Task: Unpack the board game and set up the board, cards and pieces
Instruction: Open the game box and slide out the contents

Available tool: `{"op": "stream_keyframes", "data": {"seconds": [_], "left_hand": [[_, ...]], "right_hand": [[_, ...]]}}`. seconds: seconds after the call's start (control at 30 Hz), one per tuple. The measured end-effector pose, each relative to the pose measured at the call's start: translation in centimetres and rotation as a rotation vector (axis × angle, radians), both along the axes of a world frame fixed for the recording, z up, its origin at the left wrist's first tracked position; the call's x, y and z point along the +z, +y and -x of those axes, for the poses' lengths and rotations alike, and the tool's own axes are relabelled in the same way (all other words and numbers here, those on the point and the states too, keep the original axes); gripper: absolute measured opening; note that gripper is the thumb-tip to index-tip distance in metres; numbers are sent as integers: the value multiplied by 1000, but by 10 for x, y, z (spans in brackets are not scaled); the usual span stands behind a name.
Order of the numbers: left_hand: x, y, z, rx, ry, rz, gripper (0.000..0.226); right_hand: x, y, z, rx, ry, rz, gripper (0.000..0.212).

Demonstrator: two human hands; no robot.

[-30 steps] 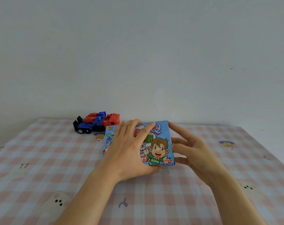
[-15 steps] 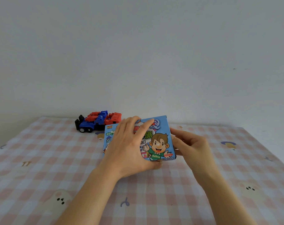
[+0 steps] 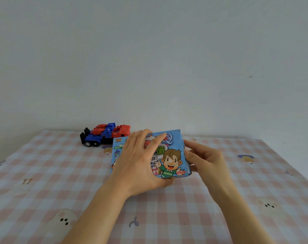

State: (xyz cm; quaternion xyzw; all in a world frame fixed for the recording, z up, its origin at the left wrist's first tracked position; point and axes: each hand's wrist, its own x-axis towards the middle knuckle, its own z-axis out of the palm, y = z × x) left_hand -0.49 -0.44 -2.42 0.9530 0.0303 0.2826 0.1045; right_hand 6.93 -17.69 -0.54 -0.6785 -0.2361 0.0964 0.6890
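Left hand [image 3: 139,164] lay spread over the lid of the blue game box [image 3: 170,155], thumb hooked under its near edge; right hand [image 3: 206,161], splayed a second ago, had curled its fingers onto the box's right side; box sat mid-tablecloth [image 3: 44,173], far edge tipped up; toy truck [image 3: 105,134] just behind, unmoved.

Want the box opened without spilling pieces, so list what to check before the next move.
1. Both hands on the game box: ok; left hand over its front, right hand at its right end.
2. Box closed: ok.
3. Opening flap found: cannot tell.
4. Gap to the toy truck: cannot tell; it stands just behind.
5. Bare tablecloth in front for the board: ok.
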Motion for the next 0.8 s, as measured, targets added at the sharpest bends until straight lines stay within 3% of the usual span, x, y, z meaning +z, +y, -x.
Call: {"op": "stream_keyframes", "data": {"seconds": [0.1, 0.33, 0.67, 0.8], "left_hand": [[2, 1, 1, -8, -19, 23, 109], [0, 0, 1, -19, -3, -5, 107], [0, -1, 1, -27, 9, -3, 106], [0, 0, 1, -26, 18, 11, 106]], "right_hand": [[0, -3, -4, -87, 4, -13, 42], [3, 0, -2, -53, 34, -36, 20], [-4, -6, -11, -242, -43, 12, 43], [-5, -3, -9, -216, -128, 41, 23]]}}
